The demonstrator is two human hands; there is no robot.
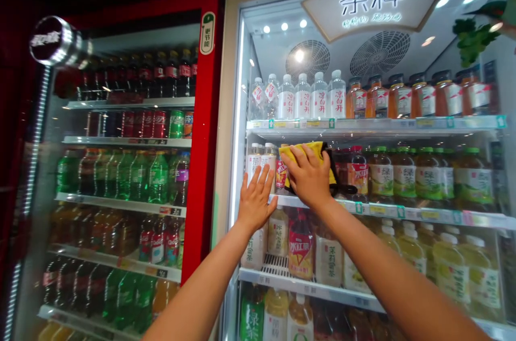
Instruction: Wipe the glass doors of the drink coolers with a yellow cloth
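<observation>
My right hand (pixel 309 177) holds a yellow cloth (pixel 293 152) with a black edge flat against the glass door of the pale-framed drinks fridge. Its fingers lie over the cloth, in front of the second shelf. To the left, my left hand (pixel 257 202) rests on the glass with its fingers spread and nothing in it. White-capped bottles (pixel 255 157) stand behind the glass just above the left fingers. Part of an iced tea bottle (pixel 281 169) shows between the hands; the cloth and right hand hide other bottles.
A red-framed drinks fridge (pixel 205 115) stands at the left, with bottles and cans on its shelves. An illuminated sign (pixel 374 2) juts across the pale fridge's top. Clear bottles (pixel 302 96) and amber bottles (pixel 397 98) line its top shelf.
</observation>
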